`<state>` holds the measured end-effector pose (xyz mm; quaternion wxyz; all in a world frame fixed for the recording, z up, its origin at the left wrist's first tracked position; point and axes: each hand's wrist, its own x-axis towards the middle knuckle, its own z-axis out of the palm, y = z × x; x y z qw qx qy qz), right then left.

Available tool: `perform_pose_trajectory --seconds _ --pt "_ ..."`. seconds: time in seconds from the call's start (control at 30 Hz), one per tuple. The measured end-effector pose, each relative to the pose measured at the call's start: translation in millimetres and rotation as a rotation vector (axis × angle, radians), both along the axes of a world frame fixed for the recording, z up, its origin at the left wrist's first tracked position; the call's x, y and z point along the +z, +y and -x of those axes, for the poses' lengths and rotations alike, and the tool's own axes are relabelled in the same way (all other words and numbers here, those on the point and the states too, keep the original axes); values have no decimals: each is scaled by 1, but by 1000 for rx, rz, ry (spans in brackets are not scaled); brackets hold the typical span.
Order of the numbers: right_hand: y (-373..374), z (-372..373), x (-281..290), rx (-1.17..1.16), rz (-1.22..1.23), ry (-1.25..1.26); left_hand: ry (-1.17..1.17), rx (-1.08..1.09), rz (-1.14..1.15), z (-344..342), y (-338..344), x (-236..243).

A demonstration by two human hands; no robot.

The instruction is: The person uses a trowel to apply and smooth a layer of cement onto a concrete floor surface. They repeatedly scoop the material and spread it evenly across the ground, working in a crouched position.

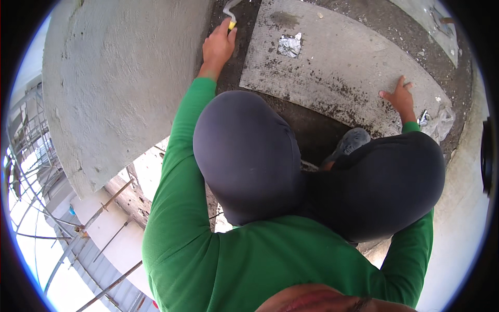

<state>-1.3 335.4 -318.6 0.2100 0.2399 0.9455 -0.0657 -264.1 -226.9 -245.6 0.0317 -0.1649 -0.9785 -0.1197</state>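
My left hand [218,46] reaches far forward and is closed round the yellow-ended handle of a trowel [230,11]. Its bent metal neck shows, while the upper picture edge hides the blade. Beneath it lies a dark, rough strip of floor beside the wall. At the right, my right hand [400,98] touches a flat grey board [338,47], thumb and fingers apart, with nothing in it. Dark crumbs are scattered over the board, thickest along its near edge. A crumpled piece of foil [290,46] sits on its left part.
A rough grey plastered wall [119,67] rises at my left. Beyond it, lower left, are steel bars [106,203] and an open drop. A clear plastic bag [443,124] and another foil scrap [424,118] lie near my right wrist. My bent knees and shoe [354,140] are close by.
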Motion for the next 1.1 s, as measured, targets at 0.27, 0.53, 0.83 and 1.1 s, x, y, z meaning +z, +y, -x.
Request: perform_pose_trajectory --seconds 0.27,0.53,0.83,1.1 --pt "-11 11 5 -9 44 -29 -195 41 229 -159 -148 -57" --pt "-4 -1 9 -1 29 8 -743 378 -650 -82 -65 24" --pt "-2 6 16 -37 56 -29 -508 252 -57 -73 -59 0" --pt "-4 5 4 -16 63 16 -633 266 -543 52 -22 24"
